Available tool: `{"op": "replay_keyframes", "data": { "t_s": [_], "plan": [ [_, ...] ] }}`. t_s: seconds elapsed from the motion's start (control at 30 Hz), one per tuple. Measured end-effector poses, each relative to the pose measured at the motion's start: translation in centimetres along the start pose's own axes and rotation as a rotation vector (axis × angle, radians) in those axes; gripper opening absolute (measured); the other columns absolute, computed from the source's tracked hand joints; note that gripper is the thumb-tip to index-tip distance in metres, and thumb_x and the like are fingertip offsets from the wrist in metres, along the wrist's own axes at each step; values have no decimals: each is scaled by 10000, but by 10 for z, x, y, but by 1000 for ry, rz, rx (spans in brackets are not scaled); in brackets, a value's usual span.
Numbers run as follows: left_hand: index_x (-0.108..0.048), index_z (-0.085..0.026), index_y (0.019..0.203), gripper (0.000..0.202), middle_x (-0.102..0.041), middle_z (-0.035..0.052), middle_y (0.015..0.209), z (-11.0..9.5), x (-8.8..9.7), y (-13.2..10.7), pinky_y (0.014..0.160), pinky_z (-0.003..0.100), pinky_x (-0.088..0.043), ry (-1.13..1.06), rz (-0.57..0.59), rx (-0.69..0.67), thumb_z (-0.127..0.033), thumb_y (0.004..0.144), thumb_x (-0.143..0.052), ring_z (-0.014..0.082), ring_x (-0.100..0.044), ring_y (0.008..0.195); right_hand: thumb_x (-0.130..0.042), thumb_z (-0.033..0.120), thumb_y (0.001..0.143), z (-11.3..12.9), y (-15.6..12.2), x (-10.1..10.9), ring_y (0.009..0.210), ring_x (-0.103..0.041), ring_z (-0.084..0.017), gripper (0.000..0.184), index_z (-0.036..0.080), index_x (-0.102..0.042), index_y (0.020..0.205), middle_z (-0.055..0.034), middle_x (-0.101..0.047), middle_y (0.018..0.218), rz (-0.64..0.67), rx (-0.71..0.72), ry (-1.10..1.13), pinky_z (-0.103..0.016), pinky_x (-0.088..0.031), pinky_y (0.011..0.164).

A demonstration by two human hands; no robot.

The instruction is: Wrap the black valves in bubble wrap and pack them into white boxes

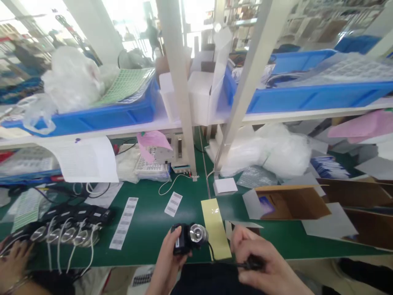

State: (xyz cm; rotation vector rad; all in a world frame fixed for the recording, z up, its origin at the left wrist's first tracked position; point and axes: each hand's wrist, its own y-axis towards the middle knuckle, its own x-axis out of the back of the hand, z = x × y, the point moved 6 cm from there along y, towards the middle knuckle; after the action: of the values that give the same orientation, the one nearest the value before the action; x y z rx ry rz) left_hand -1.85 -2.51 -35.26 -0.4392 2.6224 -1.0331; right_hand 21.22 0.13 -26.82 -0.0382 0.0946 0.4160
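- Work position: the black device point(181, 241) with the clear round part point(198, 233) is at the front edge of the green table point(147, 229), just left of the yellow strip point(216, 229); whether it touches the tabletop cannot be told.
- Left hand point(168, 256): fingers partly closed around the black body, thumb along its upper side; this grip leaves the clear part uncovered, and should be firm on the body only, as fingers on the clear surface would probably mark it.
- Right hand point(262, 254): fingers curled closed on the bunched black cable point(254, 262); a thin length runs from the bunch towards the device; where it joins is too blurred to tell.
- Cable handling: leave slack between the hands; a hard pull would likely load the joint or twist the device in the left hand.
- Surroundings: hold the cable clear of the yellow strip and the open cardboard box point(282, 203); the co-worker's hand point(16, 262) is well apart at the far left, beside the row of devices point(67, 233).
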Motion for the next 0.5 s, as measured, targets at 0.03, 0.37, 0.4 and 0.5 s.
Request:
{"op": "replay_keyframes", "data": {
  "t_s": [0.03, 0.37, 0.4, 0.5],
  "plan": [
    [-615, -180, 1031, 634, -641, -3, 708, 0, -8, -2, 412, 175, -279, -15, 10, -6, -658, 656, -797, 134, -595, 512, -761, 581, 815, 2, -3, 9, 870, -591, -200, 429, 219, -605, 646, -37, -558, 862, -44, 31, 138, -321, -488, 745],
    [-613, -167, 1126, 678, -663, 4, 711, 32, -79, -22, 405, 177, -253, 37, 50, 39, -618, 659, -809, 131, -594, 491, -776, 532, 802, -45, -27, 65, 585, -392, -102, 424, 199, -699, 1053, 60, -434, 675, -209, -287, 8, -236, -335, 563],
    [-621, -166, 1114, 666, -666, 4, 708, 33, -84, -25, 402, 176, -253, 42, 62, 53, -613, 659, -813, 126, -586, 483, -744, 543, 829, -46, -33, 65, 624, -427, -119, 426, 196, -719, 1073, 52, -438, 678, -195, -274, -61, -253, -368, 609],
    [-646, -162, 1029, 603, -677, 17, 702, 32, -100, -37, 390, 170, -250, 33, 120, 73, -610, 665, -817, 122, -579, 469, -618, 531, 924, -49, -47, 68, 764, -559, -169, 417, 230, -721, 1194, -14, -570, 837, -227, -209, -82, -289, -451, 705]
  ]
}}
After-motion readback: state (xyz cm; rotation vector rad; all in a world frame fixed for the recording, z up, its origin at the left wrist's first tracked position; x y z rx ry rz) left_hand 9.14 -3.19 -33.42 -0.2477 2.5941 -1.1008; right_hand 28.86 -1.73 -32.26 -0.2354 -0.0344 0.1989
